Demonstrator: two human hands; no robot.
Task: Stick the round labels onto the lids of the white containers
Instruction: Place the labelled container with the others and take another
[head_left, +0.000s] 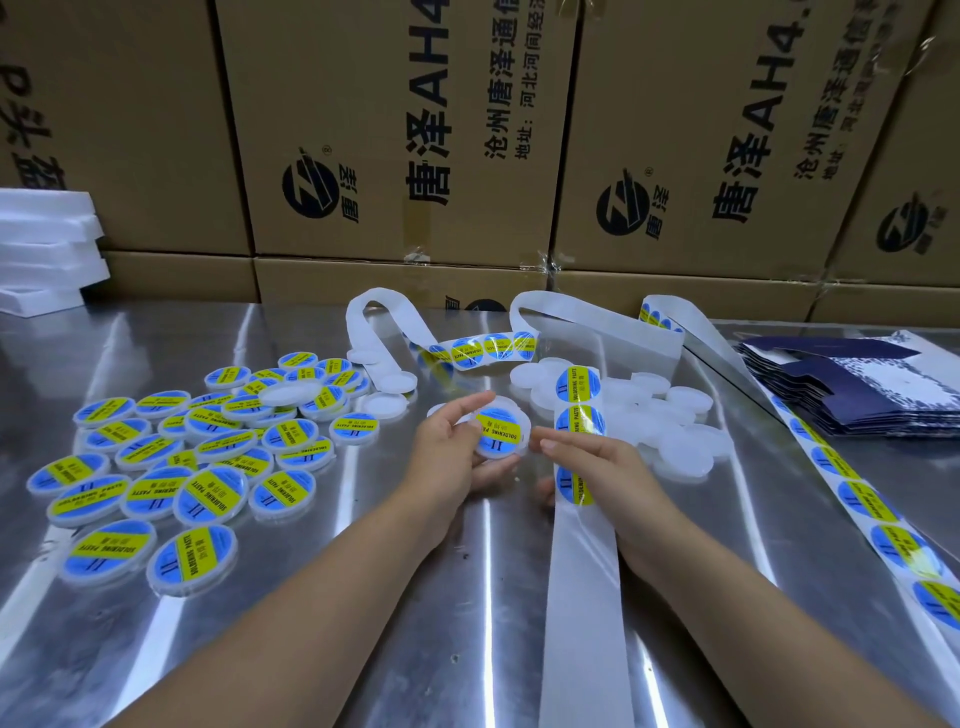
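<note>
Head view shows the white container (501, 434) being worked on held just above the steel table (311, 649), near the middle. A blue-and-yellow round label already lies on its lid. The left hand (452, 447) grips it, thumb across the far rim and fingers curled beneath, and tilts the lid up toward the camera, probably so the label can be pressed flat and checked. The right hand (587, 457) lies over the label strip (577, 387) with fingers stretched nearly straight and gripping nothing that shows. Its fingertips are just beside the container's right rim, well placed to smooth the label or peel the next one. That strip runs toward the person, its near length bare backing, so the next labels sit close by the hand. To the left, a pile of labelled containers (171, 467) lies well apart from the unlabelled containers (675, 426) heaped just beyond the right hand, which looks like a done-and-to-do sorting. One bare white lid (291, 393) rests on top of the labelled pile. A second label strip (862, 499) trails down the right edge, and looped spent backing (384, 322) crosses the far side, crowding the reach to the bare containers. Dark blue flat packaging (857, 384) is stacked at far right, white foam sheets (47, 249) at far left, and cardboard cartons (389, 130) wall the back.
</note>
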